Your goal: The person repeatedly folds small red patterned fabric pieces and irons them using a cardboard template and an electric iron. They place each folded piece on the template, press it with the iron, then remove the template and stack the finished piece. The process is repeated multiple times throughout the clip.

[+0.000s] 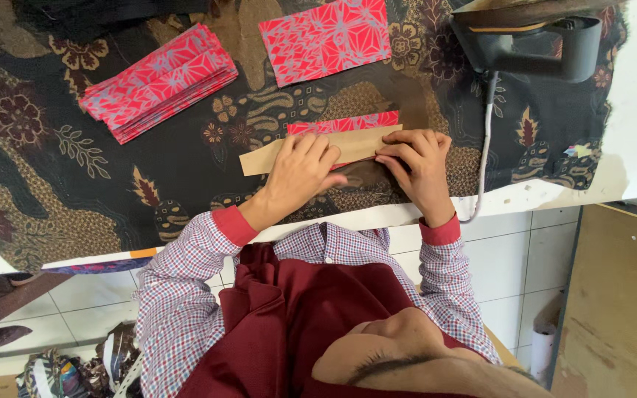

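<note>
On the counter (628,110), covered with a dark patterned cloth (149,169), one stack of folded red patterned fabric pieces (158,81) lies at the left, well apart from the hands. In the middle, the left hand (300,173) and right hand (418,166) press flat, fingers bent, on one tan cardboard strip (259,161) over a red fabric strip (344,123), gripping nothing. One flat red piece (326,38) lies above; one dark iron (532,40) sits right

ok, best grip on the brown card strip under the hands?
Probably the bare end of the brown card strip, beyond the left hand. It lies flat on the patterned cloth, so pinch that free short edge from the outer side; the right hand covers the other end.
</note>
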